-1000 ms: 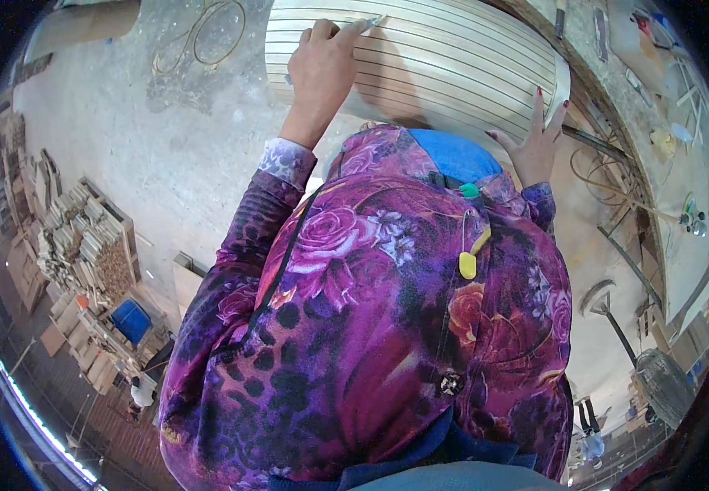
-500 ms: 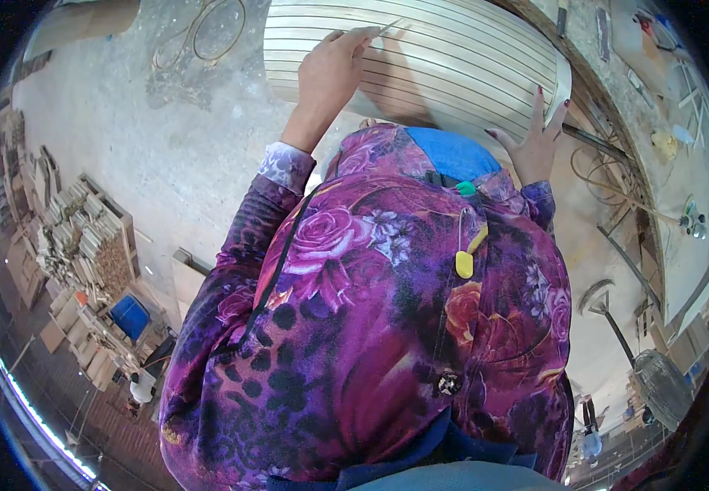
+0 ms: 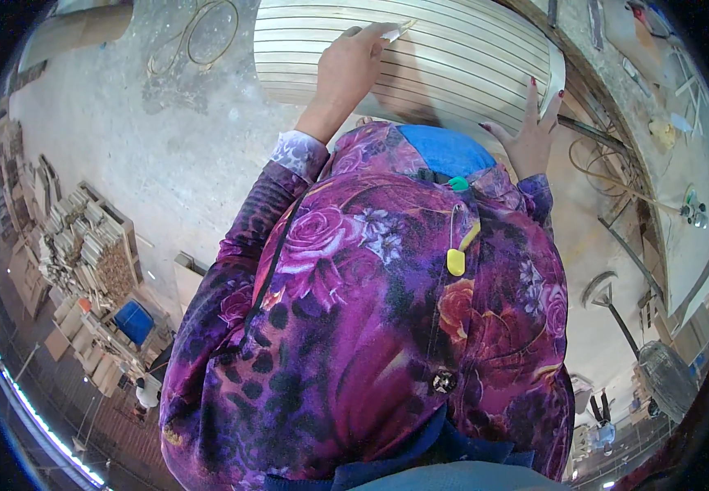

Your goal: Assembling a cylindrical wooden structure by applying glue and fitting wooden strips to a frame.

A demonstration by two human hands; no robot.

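A curved pale wooden panel [image 3: 453, 49] with dark parallel grooves lies across the top of the view, in front of me. My left hand [image 3: 348, 74] is over its left half, fingers pinched on a small pale sliver [image 3: 404, 31] with a pointed tip. The sliver's tip is at the panel's surface; whether it touches a groove I cannot tell. At the panel's right end, my right hand [image 3: 528, 139] lies against the near edge, fingers spread and holding nothing.
To the right runs a workbench [image 3: 666, 155] with scattered tools and strips. A coiled cable [image 3: 214, 33] lies on the floor at the upper left. Stacked wood pieces [image 3: 92, 245] and a blue container [image 3: 133, 322] stand to the left. A long-handled tool [image 3: 620, 327] is at the lower right.
My left hand has moved slightly right along the panel with the sliver, which now shows more of its pale side. My right hand stays at the panel's right end.
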